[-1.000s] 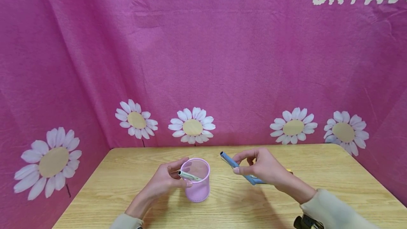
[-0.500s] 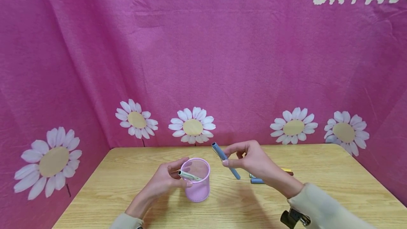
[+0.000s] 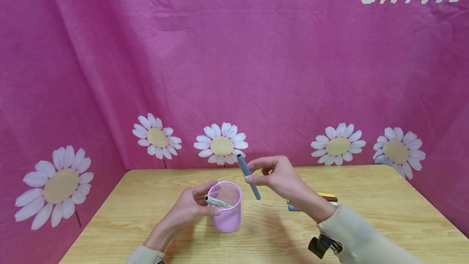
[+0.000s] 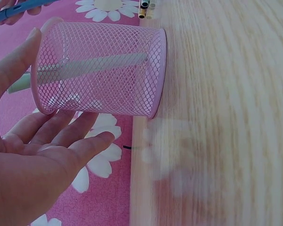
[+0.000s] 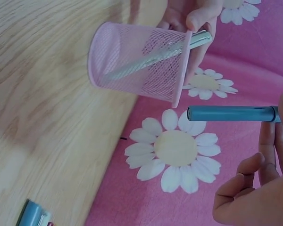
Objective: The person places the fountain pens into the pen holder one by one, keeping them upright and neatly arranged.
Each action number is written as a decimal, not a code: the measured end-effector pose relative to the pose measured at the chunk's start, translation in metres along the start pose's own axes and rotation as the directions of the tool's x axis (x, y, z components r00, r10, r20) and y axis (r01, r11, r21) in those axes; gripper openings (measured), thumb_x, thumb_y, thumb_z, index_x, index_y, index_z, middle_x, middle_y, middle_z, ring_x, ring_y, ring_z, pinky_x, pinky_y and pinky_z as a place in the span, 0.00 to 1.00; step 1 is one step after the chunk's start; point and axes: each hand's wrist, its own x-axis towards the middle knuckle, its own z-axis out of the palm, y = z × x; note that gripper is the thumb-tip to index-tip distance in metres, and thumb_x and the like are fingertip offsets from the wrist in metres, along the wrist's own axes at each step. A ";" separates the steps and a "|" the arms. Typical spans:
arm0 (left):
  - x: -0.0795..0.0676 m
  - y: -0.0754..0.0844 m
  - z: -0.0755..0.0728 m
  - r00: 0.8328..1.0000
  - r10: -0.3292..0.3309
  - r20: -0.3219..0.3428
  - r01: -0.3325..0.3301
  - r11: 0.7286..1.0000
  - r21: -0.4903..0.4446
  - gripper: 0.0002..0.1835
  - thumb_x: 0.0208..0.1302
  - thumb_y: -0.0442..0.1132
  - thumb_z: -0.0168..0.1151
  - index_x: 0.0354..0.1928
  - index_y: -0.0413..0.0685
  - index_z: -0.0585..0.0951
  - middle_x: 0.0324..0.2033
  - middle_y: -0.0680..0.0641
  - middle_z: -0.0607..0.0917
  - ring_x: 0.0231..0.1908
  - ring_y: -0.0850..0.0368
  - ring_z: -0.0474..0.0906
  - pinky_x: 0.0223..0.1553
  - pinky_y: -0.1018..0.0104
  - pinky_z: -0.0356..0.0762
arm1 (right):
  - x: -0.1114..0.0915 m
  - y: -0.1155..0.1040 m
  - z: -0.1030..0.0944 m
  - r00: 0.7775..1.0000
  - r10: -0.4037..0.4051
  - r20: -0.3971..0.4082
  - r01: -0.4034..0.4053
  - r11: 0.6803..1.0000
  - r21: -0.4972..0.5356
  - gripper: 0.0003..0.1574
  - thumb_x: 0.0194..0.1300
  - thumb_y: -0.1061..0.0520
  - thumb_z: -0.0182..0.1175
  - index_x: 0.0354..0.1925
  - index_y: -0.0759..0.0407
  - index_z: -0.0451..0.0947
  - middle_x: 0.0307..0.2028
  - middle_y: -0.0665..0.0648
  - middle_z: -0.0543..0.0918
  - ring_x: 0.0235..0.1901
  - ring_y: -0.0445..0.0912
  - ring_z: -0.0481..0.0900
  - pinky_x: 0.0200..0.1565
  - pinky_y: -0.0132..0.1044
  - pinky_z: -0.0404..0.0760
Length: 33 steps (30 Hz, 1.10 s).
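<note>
A pink mesh pen holder (image 3: pixel 229 220) stands upright on the table. My left hand (image 3: pixel 187 207) holds it from the left near the rim, thumb on the near side and fingers on the far side. Inside leans a pale green pen (image 3: pixel 217 202), its capped end (image 5: pixel 202 40) sticking out past the rim. My right hand (image 3: pixel 280 176) pinches a blue pen (image 3: pixel 256 192) between thumb and fingers, in the air right of the holder. The pen is tilted, its lower end (image 5: pixel 195 113) apart from the holder's rim (image 5: pixel 181 70).
Several pens lie together on the wooden table (image 3: pixel 384 215) under the right forearm: a yellow pen (image 3: pixel 326 194), a dark red pen (image 3: pixel 331 199) and a blue pen (image 3: pixel 293 207) among them. A pink curtain (image 3: pixel 278 72) with flowers hangs behind the table.
My right hand has lifted the blue pen up and left from beside the other pens towards the holder, turning it more upright. The left hand and the holder stay in place.
</note>
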 end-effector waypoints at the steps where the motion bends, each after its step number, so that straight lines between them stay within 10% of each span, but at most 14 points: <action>1: 0.000 0.000 0.000 1.000 0.000 0.000 0.000 1.000 0.002 0.46 0.54 0.29 0.79 0.75 0.32 0.69 0.71 0.34 0.74 0.62 0.37 0.80 0.61 0.57 0.80 | 0.001 -0.001 0.001 1.000 0.004 -0.003 -0.004 1.000 0.006 0.11 0.59 0.59 0.79 0.42 0.55 0.92 0.28 0.52 0.82 0.30 0.47 0.66 0.28 0.32 0.63; 33: 0.000 0.001 -0.001 1.000 -0.006 0.011 0.006 1.000 0.015 0.45 0.56 0.29 0.78 0.76 0.33 0.68 0.71 0.34 0.74 0.57 0.44 0.83 0.57 0.60 0.82 | 0.026 0.009 0.040 0.996 -0.036 -0.076 0.049 0.983 0.178 0.14 0.58 0.63 0.78 0.43 0.64 0.91 0.38 0.54 0.91 0.36 0.44 0.75 0.33 0.32 0.70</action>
